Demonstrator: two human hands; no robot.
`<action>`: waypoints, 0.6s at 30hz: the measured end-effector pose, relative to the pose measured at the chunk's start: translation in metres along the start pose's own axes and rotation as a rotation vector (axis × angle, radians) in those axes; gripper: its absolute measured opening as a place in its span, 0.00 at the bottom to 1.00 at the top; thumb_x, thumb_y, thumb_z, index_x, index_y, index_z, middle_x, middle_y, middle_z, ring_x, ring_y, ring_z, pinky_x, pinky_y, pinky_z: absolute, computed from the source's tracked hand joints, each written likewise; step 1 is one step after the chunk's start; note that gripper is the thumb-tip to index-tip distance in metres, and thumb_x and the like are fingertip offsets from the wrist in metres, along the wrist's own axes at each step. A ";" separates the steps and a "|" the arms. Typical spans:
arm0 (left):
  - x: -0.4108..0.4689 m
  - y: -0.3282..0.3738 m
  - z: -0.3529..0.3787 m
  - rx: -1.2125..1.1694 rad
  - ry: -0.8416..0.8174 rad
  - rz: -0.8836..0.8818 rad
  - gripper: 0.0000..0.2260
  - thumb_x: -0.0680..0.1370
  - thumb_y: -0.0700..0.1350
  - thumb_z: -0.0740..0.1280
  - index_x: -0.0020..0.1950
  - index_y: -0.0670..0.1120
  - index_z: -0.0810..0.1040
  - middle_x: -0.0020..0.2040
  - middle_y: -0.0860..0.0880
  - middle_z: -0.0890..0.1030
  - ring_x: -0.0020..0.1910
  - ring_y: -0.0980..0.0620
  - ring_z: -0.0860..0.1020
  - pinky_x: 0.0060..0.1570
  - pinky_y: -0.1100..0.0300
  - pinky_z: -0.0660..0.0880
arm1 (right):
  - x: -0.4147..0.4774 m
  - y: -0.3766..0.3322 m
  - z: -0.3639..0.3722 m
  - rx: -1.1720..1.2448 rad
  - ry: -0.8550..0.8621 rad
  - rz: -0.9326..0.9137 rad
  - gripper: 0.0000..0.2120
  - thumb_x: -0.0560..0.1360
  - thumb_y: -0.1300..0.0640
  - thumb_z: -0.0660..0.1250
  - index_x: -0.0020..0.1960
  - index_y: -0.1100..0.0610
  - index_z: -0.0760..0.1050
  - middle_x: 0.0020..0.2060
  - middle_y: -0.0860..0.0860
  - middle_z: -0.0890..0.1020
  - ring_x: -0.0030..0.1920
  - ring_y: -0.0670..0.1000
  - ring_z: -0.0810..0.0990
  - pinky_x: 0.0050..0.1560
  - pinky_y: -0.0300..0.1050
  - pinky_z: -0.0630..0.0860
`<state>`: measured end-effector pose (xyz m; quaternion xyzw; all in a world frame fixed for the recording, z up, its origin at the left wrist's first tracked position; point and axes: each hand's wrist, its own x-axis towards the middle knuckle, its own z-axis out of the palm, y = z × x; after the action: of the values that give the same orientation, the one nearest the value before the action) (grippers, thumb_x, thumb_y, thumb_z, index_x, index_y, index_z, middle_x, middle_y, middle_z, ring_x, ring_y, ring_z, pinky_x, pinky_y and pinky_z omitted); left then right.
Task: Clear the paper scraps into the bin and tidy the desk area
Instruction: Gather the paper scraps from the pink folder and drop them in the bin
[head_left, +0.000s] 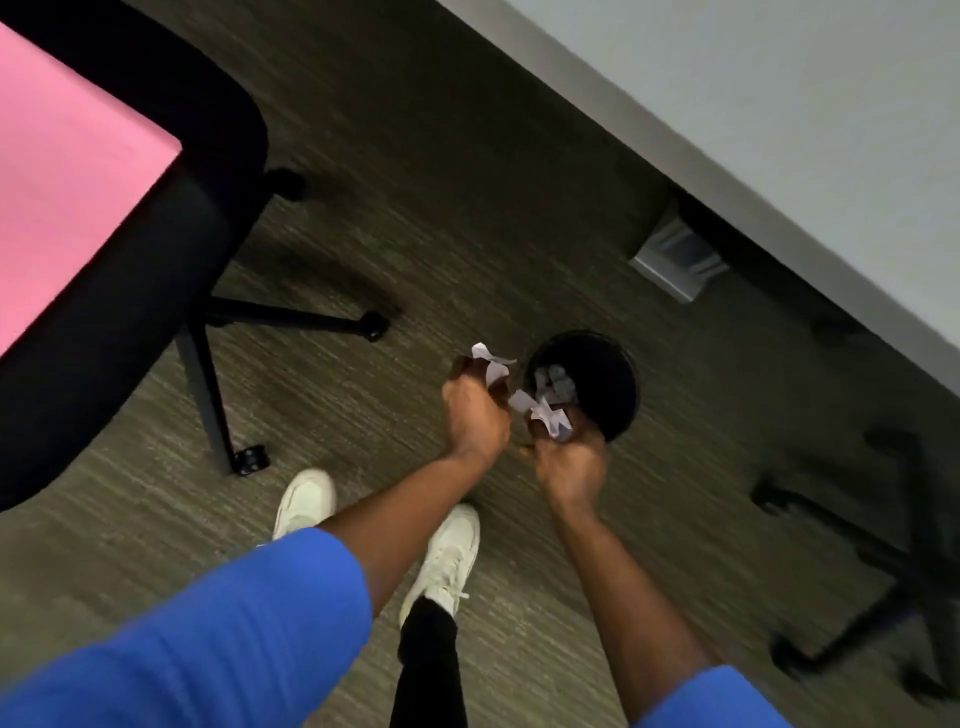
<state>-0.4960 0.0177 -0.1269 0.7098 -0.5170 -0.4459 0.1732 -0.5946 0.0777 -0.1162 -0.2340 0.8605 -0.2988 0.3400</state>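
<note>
A round black bin (613, 379) stands on the carpet beside the desk, with crumpled paper (557, 383) lying inside it. My left hand (475, 410) is closed on white paper scraps (491, 361) that stick out above my fingers, just left of the bin's rim. My right hand (569, 460) holds more crumpled scraps (545, 415) at the bin's near edge, over the rim. Both hands are side by side, almost touching.
A black office chair (156, 249) with a pink sheet (62, 171) on it stands at the left, its wheeled legs spread toward my feet. The grey desk (779, 78) runs along the upper right. Another chair base (883, 566) sits at the right.
</note>
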 end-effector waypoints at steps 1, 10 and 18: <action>-0.001 -0.001 0.013 -0.005 -0.026 -0.023 0.10 0.80 0.37 0.71 0.60 0.36 0.82 0.58 0.35 0.84 0.59 0.34 0.82 0.58 0.51 0.75 | 0.006 0.011 -0.007 -0.033 0.006 0.008 0.13 0.78 0.60 0.75 0.61 0.61 0.83 0.53 0.56 0.87 0.45 0.44 0.87 0.46 0.38 0.82; 0.008 -0.004 0.092 0.173 -0.135 -0.040 0.15 0.85 0.46 0.66 0.67 0.38 0.80 0.65 0.37 0.81 0.66 0.38 0.80 0.62 0.51 0.71 | 0.054 0.055 -0.034 -0.090 0.021 0.036 0.06 0.74 0.64 0.77 0.44 0.58 0.80 0.39 0.58 0.84 0.30 0.41 0.79 0.29 0.29 0.67; 0.025 0.005 0.129 0.132 -0.128 -0.033 0.15 0.82 0.44 0.70 0.65 0.36 0.82 0.63 0.34 0.83 0.64 0.35 0.81 0.59 0.49 0.73 | 0.093 0.070 -0.035 -0.150 0.035 -0.021 0.10 0.75 0.58 0.77 0.45 0.65 0.82 0.42 0.63 0.87 0.44 0.63 0.85 0.41 0.45 0.68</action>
<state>-0.6021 0.0213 -0.2040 0.6983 -0.5435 -0.4580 0.0855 -0.6957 0.0835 -0.1840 -0.2626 0.8837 -0.2414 0.3031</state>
